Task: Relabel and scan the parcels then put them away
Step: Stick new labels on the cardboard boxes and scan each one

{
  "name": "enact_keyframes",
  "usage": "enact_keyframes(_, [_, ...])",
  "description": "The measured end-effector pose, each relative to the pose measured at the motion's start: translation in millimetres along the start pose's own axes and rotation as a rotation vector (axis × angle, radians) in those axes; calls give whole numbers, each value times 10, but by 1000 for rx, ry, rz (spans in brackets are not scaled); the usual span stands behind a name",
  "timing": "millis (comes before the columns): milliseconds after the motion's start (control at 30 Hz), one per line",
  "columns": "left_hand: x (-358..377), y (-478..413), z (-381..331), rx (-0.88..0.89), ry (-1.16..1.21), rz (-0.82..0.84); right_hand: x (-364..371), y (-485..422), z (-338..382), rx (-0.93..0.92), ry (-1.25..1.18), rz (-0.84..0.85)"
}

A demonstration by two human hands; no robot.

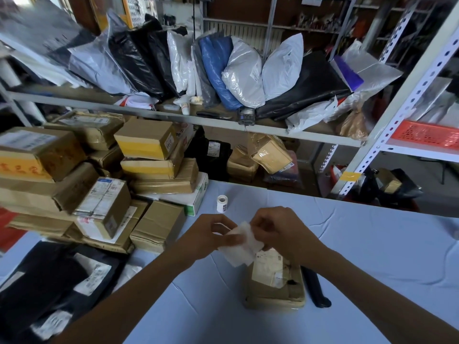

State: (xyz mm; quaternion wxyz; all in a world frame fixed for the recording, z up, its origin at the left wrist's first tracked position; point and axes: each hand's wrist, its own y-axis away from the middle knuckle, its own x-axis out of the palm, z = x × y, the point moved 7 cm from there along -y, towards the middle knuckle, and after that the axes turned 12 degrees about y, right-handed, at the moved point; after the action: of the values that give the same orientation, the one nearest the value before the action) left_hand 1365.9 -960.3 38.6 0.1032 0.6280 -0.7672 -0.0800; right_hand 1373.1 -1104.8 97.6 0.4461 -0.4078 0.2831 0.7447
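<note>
A small brown cardboard parcel (274,285) lies flat on the light blue table (372,244), with a white shipping label on its top. Just above its far end, my left hand (211,234) and my right hand (280,232) both pinch a crumpled white piece of label paper (242,247) between them. A small white roll of labels (221,203) stands on the table beyond my hands. A dark handheld scanner (246,116) lies on the shelf edge above.
A stack of brown boxes (104,184) fills the left of the table, with black poly bags (49,289) at the near left. A black object (316,289) lies right of the parcel. The shelf (173,115) holds several soft mailer bags. A red basket (427,134) sits on the right rack.
</note>
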Motion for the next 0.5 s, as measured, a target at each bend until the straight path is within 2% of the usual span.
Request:
enact_keyframes(67, [-149,-46,159,-6,41,-12,-93,-32,-256,165,-107,-118])
enact_keyframes(167, [-349,-160,540,-19,43,-97,-118,-75,-648,360,-52,-232])
enact_keyframes(333, [-504,-430,1631,-238,80,-360,370,-86,-1020,471,52,-94])
enact_keyframes(433, [-521,-514,2140,-331,-25,-494,668,-83,-1177,469,67,-25])
enact_keyframes(500, [-502,-510,2260,-328,-164,-538,810,-84,-1251,466,23,-16])
